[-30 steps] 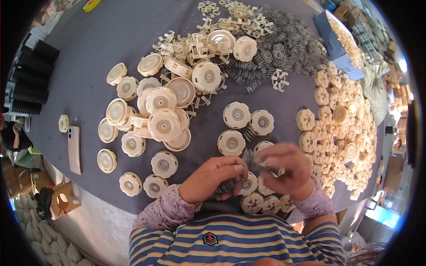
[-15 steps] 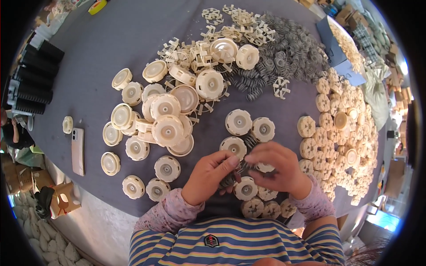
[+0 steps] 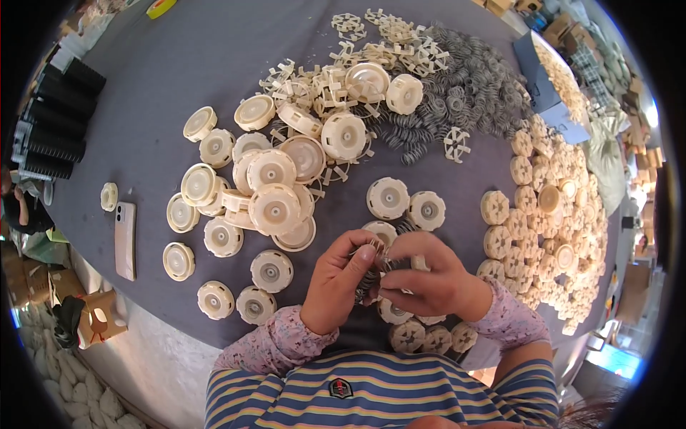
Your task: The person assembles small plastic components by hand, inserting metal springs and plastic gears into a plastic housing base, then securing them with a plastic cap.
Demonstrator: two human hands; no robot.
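Dark wire coil springs (image 3: 367,284) sit bunched in my left hand (image 3: 339,280), the thumb pressed over them. My right hand (image 3: 437,279) meets the bunch from the right, with its thumb and fingers at the wire; its fingers are slightly blurred. Around and partly under my hands lie round cream plastic caps: one cap (image 3: 380,232) just beyond my fingertips, another cap (image 3: 426,210) farther off. Close to my body, several cream caps (image 3: 407,336) with spoked inserts lie by my right wrist.
Loose caps (image 3: 274,209) are heaped left of centre. Beyond are spoked plastic inserts (image 3: 321,86) and a large pile of springs (image 3: 464,79). Many spoked caps (image 3: 536,236) cover the right side, near a blue box (image 3: 549,89). A phone (image 3: 125,242) lies at the left.
My left hand has risen slightly and turned its thumb upward. My right hand has moved left to the springs, closing the gap between the hands. The view has shifted a little.
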